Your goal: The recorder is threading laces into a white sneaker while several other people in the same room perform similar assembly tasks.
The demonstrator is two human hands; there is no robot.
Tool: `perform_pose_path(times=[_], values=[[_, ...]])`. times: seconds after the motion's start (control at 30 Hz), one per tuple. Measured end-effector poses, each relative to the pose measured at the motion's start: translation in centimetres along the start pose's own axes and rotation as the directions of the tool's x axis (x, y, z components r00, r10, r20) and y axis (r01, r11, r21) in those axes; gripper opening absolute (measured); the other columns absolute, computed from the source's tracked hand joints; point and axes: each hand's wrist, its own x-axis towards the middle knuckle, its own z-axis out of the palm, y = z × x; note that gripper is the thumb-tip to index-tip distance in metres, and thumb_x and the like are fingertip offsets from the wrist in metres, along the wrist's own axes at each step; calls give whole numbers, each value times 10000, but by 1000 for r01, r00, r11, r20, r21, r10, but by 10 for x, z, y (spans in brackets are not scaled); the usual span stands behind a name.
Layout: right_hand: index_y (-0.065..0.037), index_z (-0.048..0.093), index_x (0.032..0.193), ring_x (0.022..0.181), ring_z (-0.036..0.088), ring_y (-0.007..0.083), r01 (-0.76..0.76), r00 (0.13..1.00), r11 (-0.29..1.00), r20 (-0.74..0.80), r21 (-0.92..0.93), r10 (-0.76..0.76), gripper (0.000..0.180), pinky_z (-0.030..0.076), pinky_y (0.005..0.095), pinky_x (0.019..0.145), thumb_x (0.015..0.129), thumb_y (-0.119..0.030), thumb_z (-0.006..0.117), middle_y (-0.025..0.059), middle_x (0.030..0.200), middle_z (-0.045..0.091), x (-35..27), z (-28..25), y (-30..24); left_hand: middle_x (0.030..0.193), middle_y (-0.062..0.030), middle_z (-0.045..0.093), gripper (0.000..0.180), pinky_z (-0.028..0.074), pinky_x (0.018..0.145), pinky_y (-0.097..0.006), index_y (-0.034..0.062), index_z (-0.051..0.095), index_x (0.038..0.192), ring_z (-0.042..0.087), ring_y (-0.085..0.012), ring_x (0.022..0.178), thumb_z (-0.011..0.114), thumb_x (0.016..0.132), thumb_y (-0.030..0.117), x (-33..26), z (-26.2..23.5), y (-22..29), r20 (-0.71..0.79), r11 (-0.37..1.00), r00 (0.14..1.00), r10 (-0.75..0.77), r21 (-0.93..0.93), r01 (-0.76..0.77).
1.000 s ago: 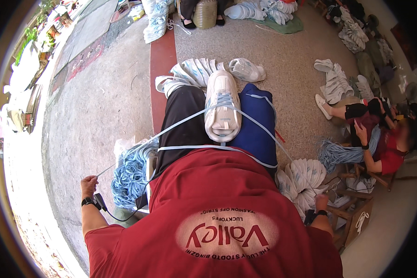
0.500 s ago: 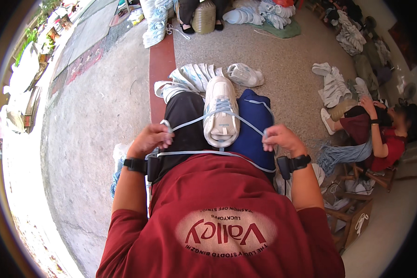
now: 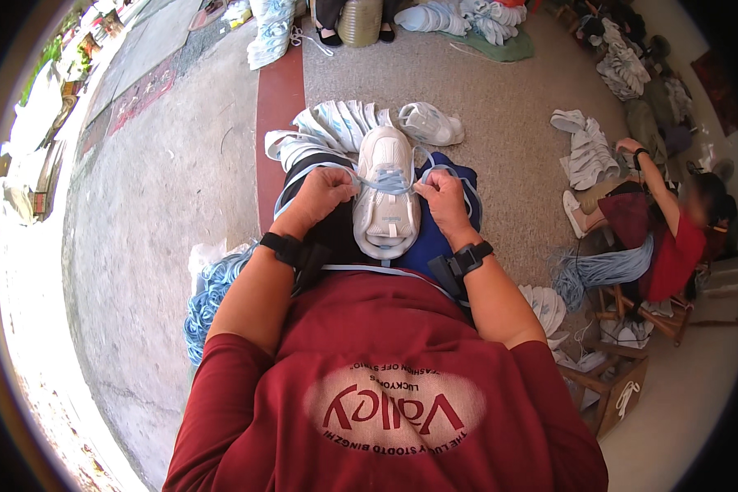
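Note:
A white sneaker (image 3: 387, 215) rests on my lap, its toe pointing away from me. Light blue shoelace (image 3: 390, 182) crosses its upper part and loops out on both sides. At the shoe's left edge, my left hand (image 3: 330, 190) pinches the lace. My right hand (image 3: 444, 197) pinches it at the right edge, level with the left. Beneath the shoe are black cloth on the left and a blue cloth (image 3: 435, 243) on the right. Another pale lace lies across my waist.
Beyond my knees stand a row of white shoe uppers (image 3: 344, 125) and one more sneaker (image 3: 431, 123). A bundle of blue laces (image 3: 215, 297) hangs at my left. On the right a seated person (image 3: 679, 238) works beside stacked shoes (image 3: 589, 156) and a wooden stool (image 3: 611, 381).
Both hands have moved inward and forward, from wide apart to the shoe's two sides. The lace, stretched out earlier, now hangs in loops. The person on the right has reached an arm forward.

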Motion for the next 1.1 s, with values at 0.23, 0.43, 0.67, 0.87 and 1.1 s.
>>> perform_pose_path(times=[0.23, 0.43, 0.67, 0.87, 1.1], values=[[20, 457, 628, 637, 520, 372, 119, 992, 970, -9, -213, -123, 206, 417, 421, 575, 689, -48, 642, 176, 653, 542, -3, 17, -5, 609, 30, 508, 151, 366, 523, -228, 11, 582, 670, 431, -61, 570, 642, 783, 92, -4, -1, -7, -14, 995, 999, -38, -98, 36], [6, 516, 645, 606, 548, 367, -76, 986, 996, -153, -48, 68, 166, 419, 422, 545, 708, -85, 639, 186, 623, 556, -7, 19, -11, 589, 38, 497, 164, 361, 505, -229, 9, 588, 680, 419, -47, 557, 647, 783, 123, -7, 12, 15, -96, 990, 994, -52, 126, 64], [-2, 563, 709, 662, 589, 338, 131, 989, 851, 10, -508, -146, 185, 461, 441, 593, 742, -173, 628, 167, 634, 567, -23, 14, -33, 646, 3, 591, 133, 399, 471, -178, 49, 609, 727, 525, -51, 541, 600, 834, 127, -8, 26, 27, -126, 958, 953, -276, -113, 262], [8, 557, 700, 675, 569, 356, 215, 976, 792, 145, -572, -160, 127, 471, 442, 607, 715, -116, 584, 197, 681, 558, -26, 12, -33, 664, -4, 607, 137, 398, 475, -175, 49, 601, 722, 538, -53, 552, 595, 838, 121, -4, 32, 31, -140, 950, 947, -289, -163, 266], [-14, 531, 655, 606, 532, 363, 287, 956, 886, 54, -365, -288, 65, 444, 446, 565, 703, -56, 545, 179, 645, 518, -24, 13, -18, 650, -11, 607, 141, 406, 475, -196, 42, 592, 716, 545, -66, 549, 593, 838, 112, 0, 33, 17, -170, 969, 961, -220, -149, 195]])
